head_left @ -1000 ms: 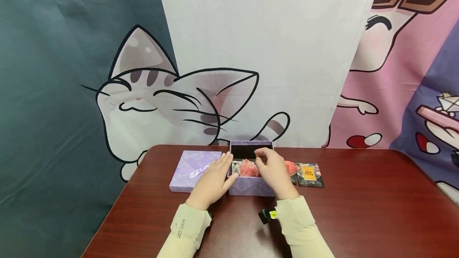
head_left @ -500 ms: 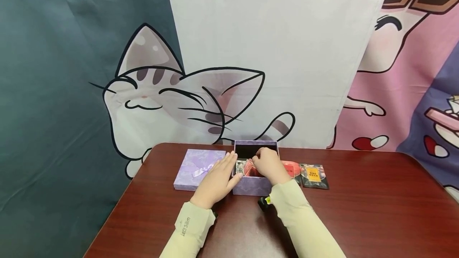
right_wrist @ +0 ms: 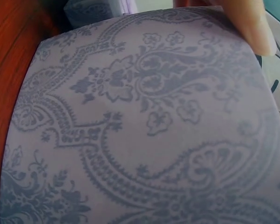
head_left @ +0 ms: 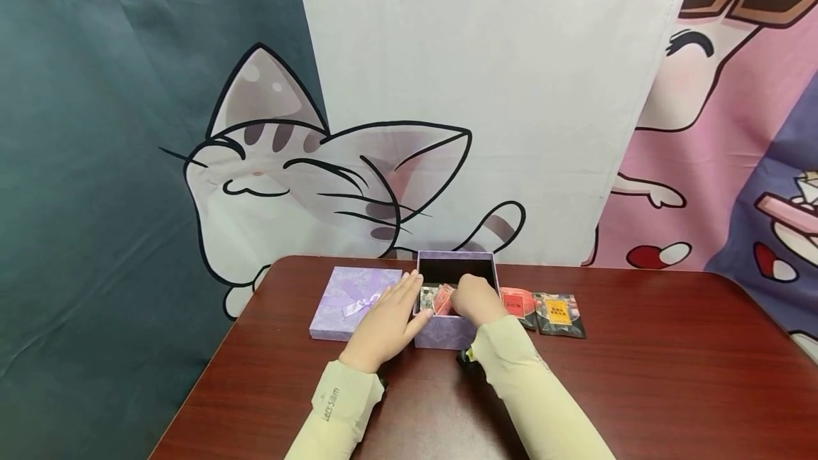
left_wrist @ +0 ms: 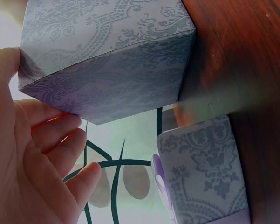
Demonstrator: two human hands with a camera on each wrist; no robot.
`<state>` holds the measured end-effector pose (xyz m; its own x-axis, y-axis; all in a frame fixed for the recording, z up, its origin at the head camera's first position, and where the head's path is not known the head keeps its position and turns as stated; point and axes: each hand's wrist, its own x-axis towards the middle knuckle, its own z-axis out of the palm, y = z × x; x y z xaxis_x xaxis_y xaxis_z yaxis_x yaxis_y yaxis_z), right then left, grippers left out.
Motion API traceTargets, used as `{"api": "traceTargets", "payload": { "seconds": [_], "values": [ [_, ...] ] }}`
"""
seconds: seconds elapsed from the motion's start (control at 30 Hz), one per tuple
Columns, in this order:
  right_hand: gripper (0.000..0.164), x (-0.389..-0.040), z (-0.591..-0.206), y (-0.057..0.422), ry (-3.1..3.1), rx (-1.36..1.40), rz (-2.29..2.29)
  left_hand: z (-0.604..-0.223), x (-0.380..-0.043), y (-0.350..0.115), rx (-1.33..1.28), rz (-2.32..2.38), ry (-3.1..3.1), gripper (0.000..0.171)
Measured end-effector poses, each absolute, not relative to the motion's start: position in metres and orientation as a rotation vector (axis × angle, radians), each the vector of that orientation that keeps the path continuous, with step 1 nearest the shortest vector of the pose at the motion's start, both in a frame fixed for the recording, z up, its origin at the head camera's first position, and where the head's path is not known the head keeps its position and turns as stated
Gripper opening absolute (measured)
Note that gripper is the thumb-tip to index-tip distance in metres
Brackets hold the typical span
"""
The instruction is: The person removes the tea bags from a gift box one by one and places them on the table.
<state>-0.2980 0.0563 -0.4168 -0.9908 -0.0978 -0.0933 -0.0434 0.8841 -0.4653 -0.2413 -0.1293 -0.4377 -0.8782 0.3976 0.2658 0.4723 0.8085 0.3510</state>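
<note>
A purple patterned box (head_left: 444, 332) stands uncovered on the table. My left hand (head_left: 383, 321) lies against its left side with straight fingers, the thumb over the front corner; the left wrist view shows the fingertips along the box wall (left_wrist: 107, 88). My right hand (head_left: 478, 298) reaches down inside the box on the right, back of the hand up. Its fingertips are hidden, so I cannot tell whether they hold anything. Beside it in the box are a red packet (head_left: 443, 299) and a dark patterned packet (head_left: 428, 299). The right wrist view shows mostly the box's front wall (right_wrist: 153, 102).
The purple lid (head_left: 339, 293) with a ribbon bow lies left of the box. To the right, a red-and-black packet (head_left: 519, 304) and a black packet with a yellow label (head_left: 559, 314) lie on the brown table (head_left: 671, 360). A cartoon cloth backdrop (head_left: 511, 91) hangs behind.
My right hand has moved lower into the box, its fingertips dropping out of sight. The left hand keeps its place at the box's side. The view has shifted slightly.
</note>
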Motion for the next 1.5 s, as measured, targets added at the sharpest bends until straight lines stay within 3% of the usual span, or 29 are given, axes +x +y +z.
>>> {"api": "traceTargets", "payload": {
  "seconds": [0.3, 0.5, 0.67, 0.9, 1.2, 1.5],
  "values": [
    [0.013, -0.2986, -0.4213, 0.0582, 2.995, -0.134, -0.856, -0.4393, -0.2414, -0.1288, -0.677, -0.631, -2.811, 0.066],
    [0.024, -0.2992, -0.4235, 0.0587, 2.996, -0.167, -0.933, -0.439, -0.2413, -0.129, -0.682, -0.61, -2.818, 0.066],
    [0.01, -0.2989, -0.4253, 0.0607, 2.995, -0.186, -1.004, -0.4381, -0.2411, -0.129, -0.691, -0.612, -2.824, 0.066],
    [0.018, -0.3005, -0.4263, 0.0626, 2.954, -0.169, -1.109, -0.4385, -0.241, -0.1287, -0.681, -0.605, -2.827, 0.067],
    [0.002, -0.2977, -0.4223, 0.064, 2.9, -0.182, -1.225, -0.4389, -0.2419, -0.1296, -0.692, -0.619, -2.817, 0.067],
    [0.014, -0.2985, -0.4239, 0.0646, 2.864, -0.219, -1.323, -0.4402, -0.2431, -0.1288, -0.682, -0.627, -2.823, 0.067]
  ]
}}
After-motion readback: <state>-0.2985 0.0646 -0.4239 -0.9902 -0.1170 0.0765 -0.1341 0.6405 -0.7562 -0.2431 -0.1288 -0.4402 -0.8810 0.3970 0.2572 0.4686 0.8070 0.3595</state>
